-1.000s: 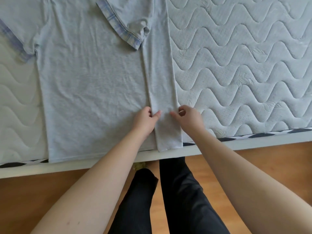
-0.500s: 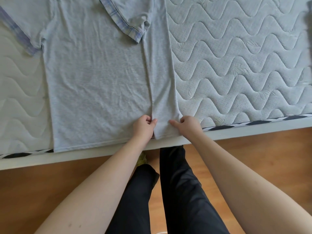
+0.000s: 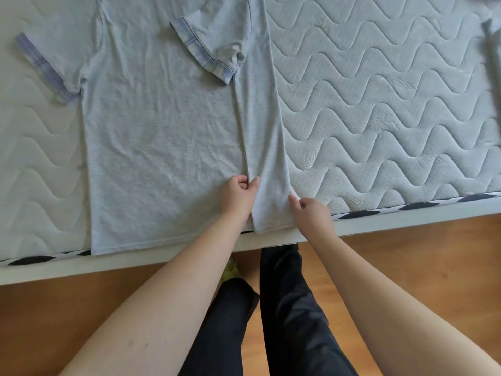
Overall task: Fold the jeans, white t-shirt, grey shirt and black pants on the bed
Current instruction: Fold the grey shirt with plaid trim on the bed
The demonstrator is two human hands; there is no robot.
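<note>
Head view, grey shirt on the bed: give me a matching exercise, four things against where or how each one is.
Things:
1. left hand
2. right hand
3. right sleeve
4. left sleeve

States:
A. spread flat out onto the mattress
B. folded in over the grey shirt
C. pinching the inner edge of the folded strip
D. at the outer edge of the strip, near the hem

Pairs: 1-C, 2-D, 3-B, 4-A
</note>
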